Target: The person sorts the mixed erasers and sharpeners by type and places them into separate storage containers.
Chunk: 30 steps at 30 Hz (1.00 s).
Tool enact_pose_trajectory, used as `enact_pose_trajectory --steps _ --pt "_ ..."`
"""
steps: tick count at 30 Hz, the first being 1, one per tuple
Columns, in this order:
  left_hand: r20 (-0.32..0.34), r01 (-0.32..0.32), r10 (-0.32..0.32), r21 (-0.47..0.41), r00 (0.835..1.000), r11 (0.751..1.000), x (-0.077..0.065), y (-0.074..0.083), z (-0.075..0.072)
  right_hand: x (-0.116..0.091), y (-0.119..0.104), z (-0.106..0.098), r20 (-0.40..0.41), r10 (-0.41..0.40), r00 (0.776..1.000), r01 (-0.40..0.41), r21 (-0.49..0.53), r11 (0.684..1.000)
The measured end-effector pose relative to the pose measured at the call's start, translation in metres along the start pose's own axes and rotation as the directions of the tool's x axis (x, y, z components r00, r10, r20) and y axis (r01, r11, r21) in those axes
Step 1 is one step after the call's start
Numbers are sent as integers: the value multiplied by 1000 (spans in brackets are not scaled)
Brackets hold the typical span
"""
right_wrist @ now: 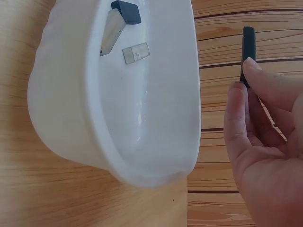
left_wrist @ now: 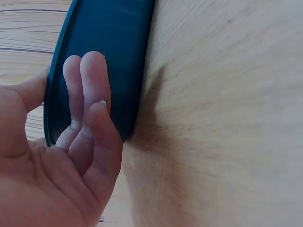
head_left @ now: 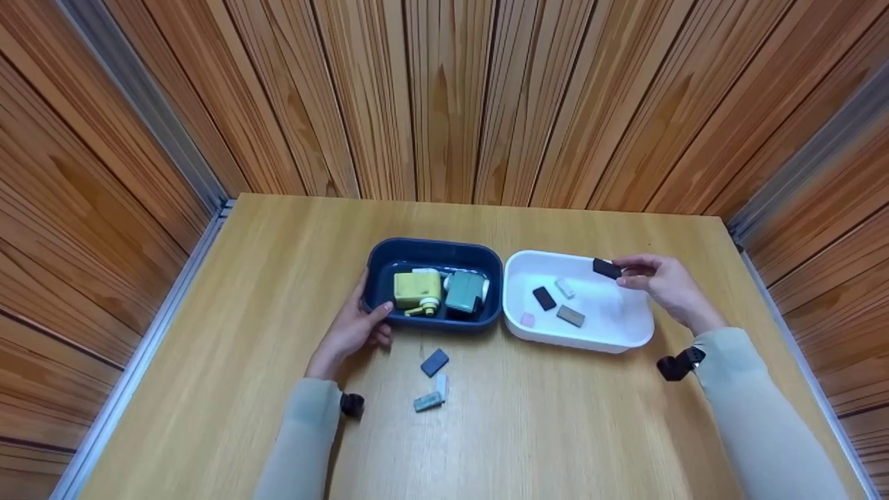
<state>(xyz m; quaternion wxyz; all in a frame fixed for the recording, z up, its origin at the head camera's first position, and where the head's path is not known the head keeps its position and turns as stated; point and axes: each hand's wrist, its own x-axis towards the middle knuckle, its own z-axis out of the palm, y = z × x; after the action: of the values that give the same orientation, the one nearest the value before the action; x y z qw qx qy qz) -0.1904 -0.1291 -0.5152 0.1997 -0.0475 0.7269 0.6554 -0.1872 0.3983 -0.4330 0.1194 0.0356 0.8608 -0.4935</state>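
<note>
My right hand (head_left: 660,288) pinches a black eraser (head_left: 607,269) between thumb and fingers, above the back right of a white bin (head_left: 618,326). The right wrist view shows the black eraser (right_wrist: 248,47) upright in the fingertips, apart from the bin. Inside the white bin lie another black eraser (head_left: 544,298), a white one (head_left: 565,288), a grey-brown one (head_left: 571,316) and a small pink one (head_left: 528,319). With its thumb at the rim and fingers outside, my left hand (head_left: 354,326) holds the left end of a navy bin (head_left: 434,244).
Two hand-crank pencil sharpeners, one yellow (head_left: 417,286) and one teal (head_left: 464,292), lie in the navy bin. On the table in front are a blue eraser (head_left: 435,362), a whitish one (head_left: 442,386) and a teal-grey one (head_left: 428,402). Wood-panel walls (head_left: 444,104) surround the table.
</note>
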Motion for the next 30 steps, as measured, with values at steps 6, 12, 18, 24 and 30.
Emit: enact_pose_trajectory --steps 6,12,18,24,30 --pt "-5 4 -4 -12 1000 1000 1 -1 0 -1 4 0 8 -8 1000 8 -2 1000" --pt "-12 -19 19 0 1000 1000 1 -1 1 -1 6 0 1 -21 1000 21 -12 1000" --pt "-14 -16 16 3 1000 1000 1 0 2 -1 9 0 14 -15 1000 15 5 1000" --pt "-16 7 -7 10 1000 1000 1 -1 1 -2 10 2 13 -24 1000 23 20 1000" --pt "-23 8 -8 8 1000 1000 2 0 1 -6 7 4 7 -26 1000 26 28 999"
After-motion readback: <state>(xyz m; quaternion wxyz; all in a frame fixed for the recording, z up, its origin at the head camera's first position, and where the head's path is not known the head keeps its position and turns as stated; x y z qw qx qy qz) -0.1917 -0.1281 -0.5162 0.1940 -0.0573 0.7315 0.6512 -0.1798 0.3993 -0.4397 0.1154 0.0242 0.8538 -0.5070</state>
